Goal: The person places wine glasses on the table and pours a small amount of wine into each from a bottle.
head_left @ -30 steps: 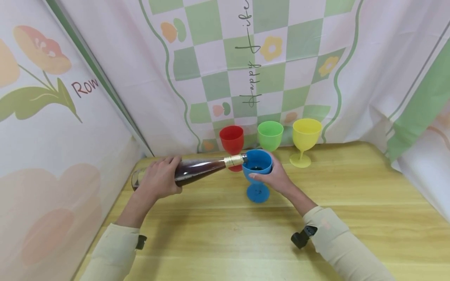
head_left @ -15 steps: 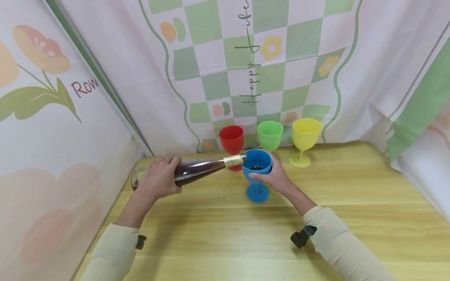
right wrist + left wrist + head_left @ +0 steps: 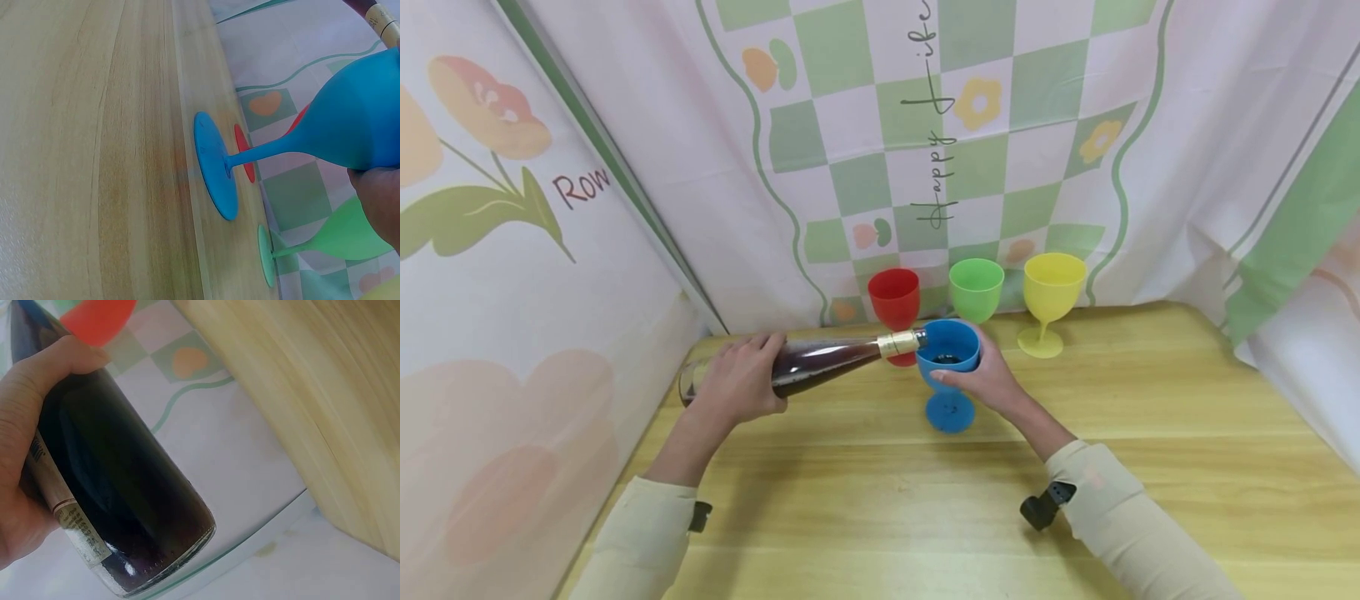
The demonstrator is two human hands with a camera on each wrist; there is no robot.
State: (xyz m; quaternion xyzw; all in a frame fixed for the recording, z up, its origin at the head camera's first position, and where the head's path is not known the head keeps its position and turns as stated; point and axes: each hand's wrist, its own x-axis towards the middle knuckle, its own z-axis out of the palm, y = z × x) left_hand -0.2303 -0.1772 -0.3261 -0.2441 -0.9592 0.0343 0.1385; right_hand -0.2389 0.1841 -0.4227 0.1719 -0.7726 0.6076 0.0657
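Observation:
My left hand (image 3: 739, 379) grips a dark glass bottle (image 3: 823, 364) round its body and holds it tilted, nearly level. The bottle's mouth meets the left rim of a blue goblet (image 3: 950, 379). Some dark liquid (image 3: 947, 359) lies in the bottom of that goblet. With curled fingers and thumb my right hand (image 3: 987, 372) holds the goblet's bowl from the right side. In the left wrist view the bottle (image 3: 119, 469) shows its base and part of a label. The blue goblet (image 3: 350, 112) stands out from the table in the right wrist view; whether its foot touches is unclear.
Behind stand a red goblet (image 3: 894, 300), a green goblet (image 3: 977, 290) and a yellow goblet (image 3: 1052, 287) in a row along the back of the wooden table (image 3: 880, 508). A printed curtain (image 3: 850, 183) hangs behind them and another cloth (image 3: 535, 333) borders the left side.

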